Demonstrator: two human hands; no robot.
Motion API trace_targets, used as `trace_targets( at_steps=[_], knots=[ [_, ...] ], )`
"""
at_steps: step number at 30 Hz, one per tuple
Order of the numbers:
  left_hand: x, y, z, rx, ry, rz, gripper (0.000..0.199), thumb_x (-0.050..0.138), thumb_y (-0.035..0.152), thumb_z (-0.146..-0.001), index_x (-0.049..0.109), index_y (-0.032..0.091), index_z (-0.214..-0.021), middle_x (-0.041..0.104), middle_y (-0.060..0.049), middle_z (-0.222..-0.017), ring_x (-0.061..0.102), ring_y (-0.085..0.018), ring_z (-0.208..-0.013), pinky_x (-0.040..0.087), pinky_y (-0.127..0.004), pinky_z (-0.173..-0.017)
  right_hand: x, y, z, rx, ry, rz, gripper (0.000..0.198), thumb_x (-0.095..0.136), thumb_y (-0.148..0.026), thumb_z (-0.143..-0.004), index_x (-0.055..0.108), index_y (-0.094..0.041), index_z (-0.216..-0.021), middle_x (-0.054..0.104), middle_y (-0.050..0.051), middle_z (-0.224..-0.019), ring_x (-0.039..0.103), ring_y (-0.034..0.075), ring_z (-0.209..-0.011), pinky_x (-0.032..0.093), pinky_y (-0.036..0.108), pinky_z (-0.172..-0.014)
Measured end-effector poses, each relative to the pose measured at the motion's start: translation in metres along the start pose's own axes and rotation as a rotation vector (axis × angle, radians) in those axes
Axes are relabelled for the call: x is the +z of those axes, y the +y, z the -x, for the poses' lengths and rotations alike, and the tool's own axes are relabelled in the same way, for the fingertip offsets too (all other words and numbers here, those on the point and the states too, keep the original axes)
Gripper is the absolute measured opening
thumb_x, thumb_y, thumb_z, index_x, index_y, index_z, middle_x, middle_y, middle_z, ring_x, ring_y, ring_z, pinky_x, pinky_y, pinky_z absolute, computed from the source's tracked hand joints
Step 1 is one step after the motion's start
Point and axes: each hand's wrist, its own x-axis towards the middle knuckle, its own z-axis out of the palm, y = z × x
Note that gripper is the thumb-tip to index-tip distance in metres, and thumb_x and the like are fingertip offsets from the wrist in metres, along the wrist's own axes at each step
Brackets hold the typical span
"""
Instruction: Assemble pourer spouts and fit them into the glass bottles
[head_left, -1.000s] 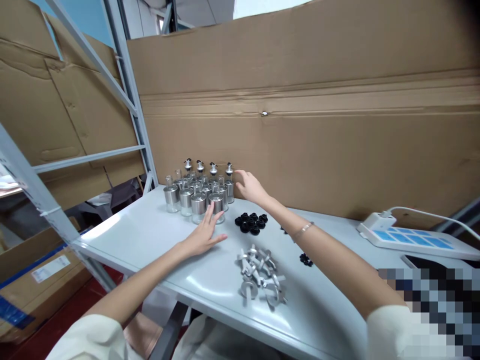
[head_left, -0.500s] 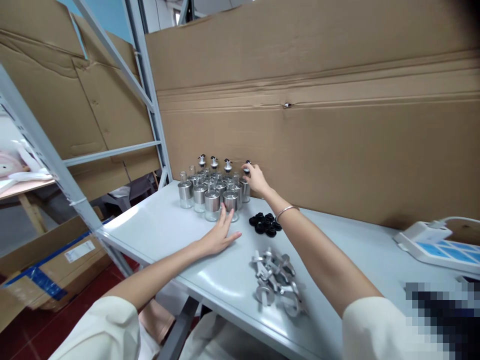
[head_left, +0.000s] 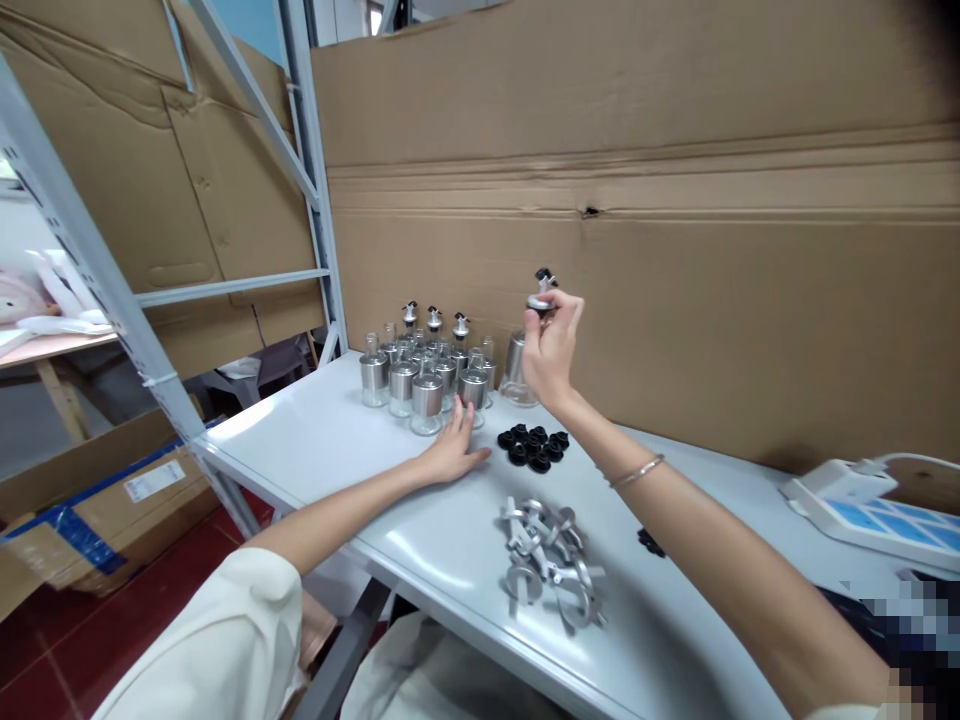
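Note:
My right hand is closed around the neck of a glass oil bottle with a steel sleeve, gripping near its silver-and-black pourer top. The hand partly hides this bottle, which hangs a little tilted against the cardboard behind. My left hand rests on the table with fingers apart. Its fingertips reach the front of a steel-sleeved bottle; whether they press on it I cannot tell. Several similar bottles stand grouped to its left, and three at the back carry pourer tops.
Black round caps lie between my arms, and a pile of silver metal pourer parts sits nearer the front edge. A power strip is at the right. Cardboard walls the back; a metal frame stands left.
My right hand has moved right and up from the end of the group, bringing the bottle with the pourer top away from the others. My left hand stays near the front bottles.

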Motion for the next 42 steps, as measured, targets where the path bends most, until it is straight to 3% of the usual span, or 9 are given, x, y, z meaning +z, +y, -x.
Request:
trace_targets(
  at_steps=[5, 8, 10, 13, 19, 25, 29, 38, 42],
  knots=[
    [-0.005, -0.004, -0.009, -0.009, 0.063, -0.007, 0.078, 0.061, 0.031, -0.075, 0.026, 0.011, -0.142, 0.023, -0.021, -0.151, 0.020, -0.031, -0.142, 0.025, -0.047, -0.113, 0.023, -0.005, 0.036, -0.097, -0.090, -0.166, 0.015, 0.036, -0.025, -0.091, 0.034, -0.027, -0.106, 0.042, 0.007, -0.102, 0.051, 0.020, -0.094, 0.044, 0.040, -0.083],
    [-0.015, -0.002, 0.001, 0.067, 0.150, -0.113, 0.039, 0.052, 0.018, -0.078, 0.055, 0.012, -0.117, 0.059, -0.014, -0.122, 0.055, -0.024, -0.116, 0.042, -0.037, -0.101, 0.041, 0.000, 0.051, -0.085, -0.111, -0.221, 0.015, 0.034, -0.023, -0.091, 0.031, -0.026, -0.106, 0.040, 0.007, -0.102, 0.050, 0.019, -0.091, 0.045, 0.039, -0.081],
    [-0.024, 0.002, 0.013, 0.069, 0.169, -0.154, 0.020, 0.047, 0.014, -0.079, 0.064, 0.013, -0.090, 0.068, -0.009, -0.094, 0.063, -0.020, -0.091, 0.048, -0.033, -0.088, 0.049, 0.004, 0.056, -0.079, -0.119, -0.231, 0.015, 0.034, -0.022, -0.091, 0.031, -0.025, -0.105, 0.040, 0.008, -0.102, 0.049, 0.019, -0.091, 0.045, 0.039, -0.082],
    [-0.037, 0.006, 0.031, 0.074, 0.254, -0.210, 0.017, 0.046, 0.020, -0.083, 0.061, 0.015, -0.079, 0.062, -0.006, -0.080, 0.058, -0.019, -0.082, 0.048, -0.034, -0.083, 0.055, 0.012, 0.060, -0.080, -0.181, -0.215, 0.013, 0.036, -0.024, -0.091, 0.031, -0.024, -0.102, 0.041, 0.008, -0.102, 0.049, 0.020, -0.093, 0.043, 0.040, -0.085],
    [-0.051, -0.016, 0.036, 0.231, 0.640, -0.381, 0.035, 0.057, 0.022, -0.079, 0.047, 0.017, -0.112, 0.042, -0.010, -0.113, 0.046, -0.024, -0.110, 0.042, -0.044, -0.098, 0.062, 0.024, 0.071, -0.104, -0.293, -0.216, 0.008, 0.037, -0.027, -0.090, 0.032, -0.024, -0.095, 0.043, 0.010, -0.104, 0.050, 0.020, -0.094, 0.046, 0.040, -0.081],
    [-0.050, -0.034, 0.030, 0.128, 0.576, -0.272, 0.046, 0.054, 0.014, -0.078, 0.038, 0.022, -0.120, 0.027, -0.009, -0.122, 0.041, -0.023, -0.118, 0.040, -0.043, -0.103, 0.048, 0.020, 0.054, -0.154, -0.324, -0.143, 0.016, 0.048, -0.033, -0.084, 0.037, -0.023, -0.088, 0.045, 0.009, -0.099, 0.049, 0.022, -0.095, 0.043, 0.040, -0.085],
    [-0.050, -0.030, 0.031, 0.073, 0.538, -0.216, 0.044, 0.053, 0.013, -0.078, 0.042, 0.026, -0.119, 0.026, -0.007, -0.123, 0.046, -0.020, -0.110, 0.044, -0.044, -0.100, 0.054, 0.020, 0.021, 0.006, -0.246, -0.061, 0.018, 0.046, -0.029, -0.083, 0.042, -0.021, -0.099, 0.049, 0.009, -0.101, 0.051, 0.021, -0.096, 0.042, 0.039, -0.089],
    [-0.052, -0.025, 0.033, 0.033, 0.470, -0.228, 0.043, 0.050, 0.010, -0.078, 0.048, 0.025, -0.118, 0.024, -0.007, -0.124, 0.046, -0.020, -0.106, 0.043, -0.043, -0.101, 0.103, 0.052, -0.046, 0.175, -0.629, 0.067, 0.046, 0.061, -0.013, -0.073, 0.051, -0.014, -0.118, 0.058, 0.017, -0.118, 0.056, 0.027, -0.109, 0.042, 0.046, -0.095],
    [-0.050, -0.024, 0.033, 0.030, 0.469, -0.187, 0.043, 0.050, 0.009, -0.078, 0.047, 0.025, -0.118, 0.023, -0.007, -0.123, 0.044, -0.020, -0.109, 0.041, -0.043, -0.103, 0.119, 0.065, -0.049, 0.217, -0.765, 0.136, 0.034, 0.065, -0.023, -0.078, 0.059, -0.013, -0.110, 0.063, 0.013, -0.109, 0.061, 0.025, -0.099, 0.047, 0.045, -0.088]
  ],
)
